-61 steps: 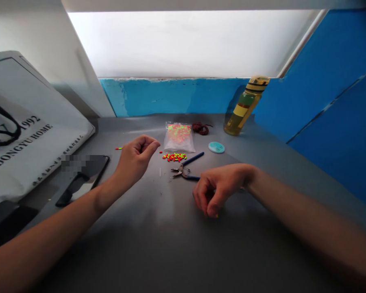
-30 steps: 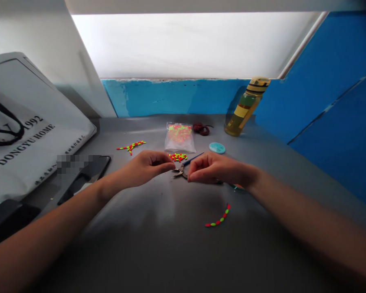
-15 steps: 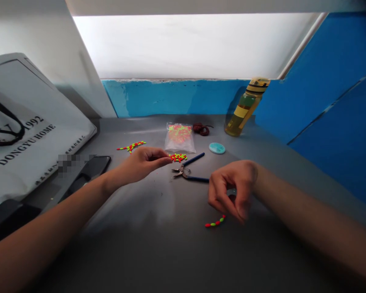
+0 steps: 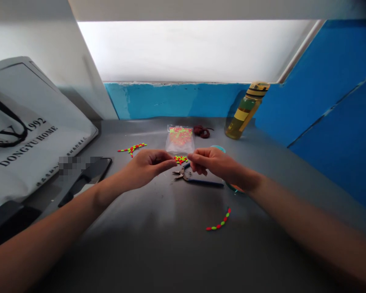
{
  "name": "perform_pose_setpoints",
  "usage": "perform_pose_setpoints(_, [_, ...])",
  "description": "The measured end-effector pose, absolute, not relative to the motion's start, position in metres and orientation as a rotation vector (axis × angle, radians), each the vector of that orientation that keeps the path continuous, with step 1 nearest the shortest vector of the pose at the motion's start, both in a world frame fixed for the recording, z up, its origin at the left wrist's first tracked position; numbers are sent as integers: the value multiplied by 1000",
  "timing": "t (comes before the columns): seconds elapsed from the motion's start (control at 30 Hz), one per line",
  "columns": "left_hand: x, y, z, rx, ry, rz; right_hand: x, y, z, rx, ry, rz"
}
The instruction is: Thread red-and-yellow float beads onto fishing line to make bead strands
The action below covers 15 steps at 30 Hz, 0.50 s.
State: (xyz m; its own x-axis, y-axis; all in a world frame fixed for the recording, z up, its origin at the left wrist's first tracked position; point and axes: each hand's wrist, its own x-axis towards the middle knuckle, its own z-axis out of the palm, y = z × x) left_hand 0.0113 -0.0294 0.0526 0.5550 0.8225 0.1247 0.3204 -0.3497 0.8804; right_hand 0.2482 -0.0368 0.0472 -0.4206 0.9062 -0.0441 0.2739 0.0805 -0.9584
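Note:
My left hand [image 4: 146, 167] and my right hand [image 4: 212, 162] are both pinched shut, fingertips facing each other over a small pile of red and green beads [image 4: 180, 159]. What each pinch holds is too small to make out. Blue-handled pliers [image 4: 195, 179] lie on the grey table just under the hands. A short strung row of beads [image 4: 218, 223] lies in front of my right wrist. Another strung bunch of beads [image 4: 132, 148] lies to the left. A clear bag of beads [image 4: 179, 138] sits behind the pile.
A yellow-green bottle [image 4: 245, 110] leans at the back right by the blue wall. A dark red cord [image 4: 201, 131] lies next to the bag. A white tote bag [image 4: 24, 130] and a black phone [image 4: 88, 175] take up the left side. A teal round item [image 4: 219, 149] peeks behind my right hand.
My right hand has come up from the short bead row near the table front and moved forward-left to meet my left hand over the bead pile. The bead row stays on the table.

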Motion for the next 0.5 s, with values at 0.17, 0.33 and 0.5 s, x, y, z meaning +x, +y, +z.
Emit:
perform_pose_setpoints(0.17, [12,-28,47,1914,921,693,230,-51,44,-1087,-1994,1154])
perform_pose_setpoints(0.33, [11,-27,45,1917,901,687,226,-59,43,-999,-1806,1122])
perform_pose_setpoints(0.5, [7,-20,39,1943,958,657,231,-57,42,-743,-1658,1317])
